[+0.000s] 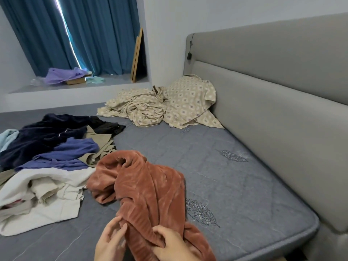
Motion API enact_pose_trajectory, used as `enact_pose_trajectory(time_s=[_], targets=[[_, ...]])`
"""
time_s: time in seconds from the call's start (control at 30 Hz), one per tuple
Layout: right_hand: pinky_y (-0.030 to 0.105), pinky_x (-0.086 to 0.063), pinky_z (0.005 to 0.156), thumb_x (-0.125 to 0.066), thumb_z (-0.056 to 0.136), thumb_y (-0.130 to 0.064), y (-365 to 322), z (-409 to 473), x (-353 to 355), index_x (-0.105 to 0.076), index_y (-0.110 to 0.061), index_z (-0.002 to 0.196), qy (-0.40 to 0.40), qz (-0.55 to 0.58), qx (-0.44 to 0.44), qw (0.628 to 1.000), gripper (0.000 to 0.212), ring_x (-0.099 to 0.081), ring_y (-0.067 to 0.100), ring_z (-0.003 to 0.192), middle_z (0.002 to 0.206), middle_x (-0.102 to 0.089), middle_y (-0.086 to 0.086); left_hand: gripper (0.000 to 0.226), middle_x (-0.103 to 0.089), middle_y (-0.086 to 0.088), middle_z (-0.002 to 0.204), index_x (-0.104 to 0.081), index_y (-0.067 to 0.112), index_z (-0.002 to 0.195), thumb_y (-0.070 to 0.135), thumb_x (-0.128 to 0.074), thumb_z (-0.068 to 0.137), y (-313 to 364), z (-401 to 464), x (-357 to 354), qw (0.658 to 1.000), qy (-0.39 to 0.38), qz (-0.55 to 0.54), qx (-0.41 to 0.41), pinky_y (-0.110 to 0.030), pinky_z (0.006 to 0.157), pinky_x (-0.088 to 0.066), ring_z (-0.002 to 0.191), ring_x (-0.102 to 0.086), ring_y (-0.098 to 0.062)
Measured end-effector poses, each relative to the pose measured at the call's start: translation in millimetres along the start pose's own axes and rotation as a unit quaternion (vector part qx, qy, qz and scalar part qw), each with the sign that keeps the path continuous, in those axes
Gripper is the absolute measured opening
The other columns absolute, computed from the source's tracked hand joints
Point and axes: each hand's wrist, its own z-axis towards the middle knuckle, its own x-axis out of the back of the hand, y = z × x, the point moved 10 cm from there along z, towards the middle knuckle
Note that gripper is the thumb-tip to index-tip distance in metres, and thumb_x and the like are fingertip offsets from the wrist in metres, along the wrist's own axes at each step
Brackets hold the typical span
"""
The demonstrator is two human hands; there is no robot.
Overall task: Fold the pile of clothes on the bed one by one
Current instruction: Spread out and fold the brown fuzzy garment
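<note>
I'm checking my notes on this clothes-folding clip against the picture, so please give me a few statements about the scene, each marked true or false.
1. Both hands hold the rust-brown ribbed fleece garment. True: the left hand and right hand each have a grip on its near edge.
2. The rust-brown garment lies neatly folded. False: it is crumpled and unfolded.
3. The pile of unfolded clothes lies left of the rust-brown garment. True.
4. The beige patterned sheet covers the whole grey-blue quilted mattress. False: it is bunched up by the grey padded headboard.
5. The teal curtains are wide open. False: only a narrow bright gap shows.
</note>
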Motion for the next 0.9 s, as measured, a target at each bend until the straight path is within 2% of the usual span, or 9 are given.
enact_pose_trajectory(time_s=[0.1, 0.17, 0.3, 0.37, 0.47, 0.63, 0.7, 0.8, 0.9], targets=[[0.016, -0.033, 0.108, -0.076, 0.062, -0.054, 5, 11, -15, -0.026, -0.050, 0.137, -0.026, -0.006, 0.006, 1.000, 0.091, -0.041, -0.008, 0.127, 0.140, -0.043, -0.020, 0.049, -0.071, -0.005, 0.067, -0.050, 0.006, 0.078, 0.001, -0.074, 0.035, -5, 1, -5, 0.999, -0.014, 0.020, -0.022, -0.019, 0.053, -0.054, 0.058, -0.067, -0.006], [0.014, -0.030, 0.109, -0.080, 0.056, -0.056, -1, 16, -16, -0.005, -0.040, 0.147, -0.010, 0.025, 0.023, 0.999, 0.119, -0.032, -0.012, 0.132, 0.144, -0.031, -0.027, 0.043, -0.070, -0.007, 0.069, -0.050, 0.004, 0.072, 0.002, -0.075, 0.037, -6, -3, -18, 0.996, -0.049, 0.068, -0.041, -0.016, 0.056, -0.053, 0.060, -0.066, -0.007], [0.013, -0.045, 0.093, -0.078, 0.063, -0.029, -7, 33, 7, -0.037, -0.032, 0.136, 0.103, 0.118, 0.041, 0.987, 0.084, -0.058, -0.011, 0.105, 0.117, -0.064, -0.017, 0.026, -0.073, -0.002, 0.084, -0.048, -0.006, 0.078, -0.031, -0.053, 0.073, -10, -9, -40, 0.966, -0.139, 0.202, -0.084, -0.006, 0.072, -0.047, 0.079, -0.066, 0.005], [0.010, -0.046, 0.085, -0.071, 0.064, -0.023, -5, 44, 23, -0.053, -0.032, 0.120, 0.155, 0.150, 0.018, 0.976, 0.059, -0.062, -0.009, 0.093, 0.101, -0.070, -0.015, 0.019, -0.072, -0.005, 0.108, -0.056, -0.001, 0.086, -0.019, -0.059, 0.080, -8, -7, -46, 0.947, -0.168, 0.250, -0.111, -0.009, 0.086, -0.045, 0.103, -0.063, 0.003], [0.019, -0.048, 0.092, -0.061, 0.061, -0.026, -1, 61, 37, -0.059, -0.033, 0.108, 0.173, 0.213, -0.003, 0.962, 0.048, -0.065, 0.001, 0.098, 0.099, -0.071, -0.010, 0.024, -0.065, 0.010, 0.124, -0.065, 0.026, 0.092, 0.007, -0.063, 0.077, -2, -9, -59, 0.918, -0.214, 0.295, -0.158, -0.018, 0.101, -0.041, 0.123, -0.054, -0.004], [0.020, -0.046, 0.089, -0.061, 0.088, -0.013, 6, 68, 50, -0.060, -0.017, 0.114, 0.180, 0.364, -0.060, 0.912, 0.026, -0.062, 0.007, 0.102, 0.111, -0.067, -0.001, 0.039, -0.061, 0.016, 0.125, -0.066, 0.038, 0.107, 0.032, -0.073, 0.068, 10, 0, -59, 0.908, -0.153, 0.332, -0.204, -0.021, 0.102, -0.043, 0.122, -0.053, -0.002], [0.030, -0.045, 0.096, -0.062, 0.087, -0.026, 16, 70, 44, -0.063, -0.016, 0.111, 0.182, 0.401, -0.108, 0.891, 0.026, -0.061, 0.016, 0.107, 0.109, -0.068, 0.003, 0.051, -0.059, 0.018, 0.124, -0.062, 0.036, 0.115, 0.040, -0.075, 0.066, 3, 5, -58, 0.889, -0.137, 0.391, -0.197, -0.019, 0.100, -0.044, 0.119, -0.053, 0.003], [0.042, -0.050, 0.096, -0.061, 0.077, -0.051, 15, 68, 29, -0.071, -0.007, 0.103, 0.153, 0.470, -0.158, 0.855, 0.052, -0.067, 0.029, 0.101, 0.101, -0.072, 0.016, 0.054, -0.057, 0.015, 0.121, -0.059, 0.028, 0.117, 0.040, -0.079, 0.069, -8, 6, -63, 0.864, -0.119, 0.451, -0.191, -0.018, 0.094, -0.046, 0.113, -0.054, 0.005], [0.035, -0.057, 0.076, -0.039, 0.096, -0.047, 10, 74, 24, -0.068, -0.006, 0.106, 0.098, 0.573, -0.145, 0.801, 0.051, -0.071, 0.025, 0.087, 0.097, -0.074, 0.014, 0.050, -0.068, 0.008, 0.102, -0.068, 0.021, 0.099, 0.061, -0.070, 0.070, -16, 8, -62, 0.926, -0.069, 0.354, -0.110, -0.017, 0.087, -0.045, 0.099, -0.062, -0.003]])
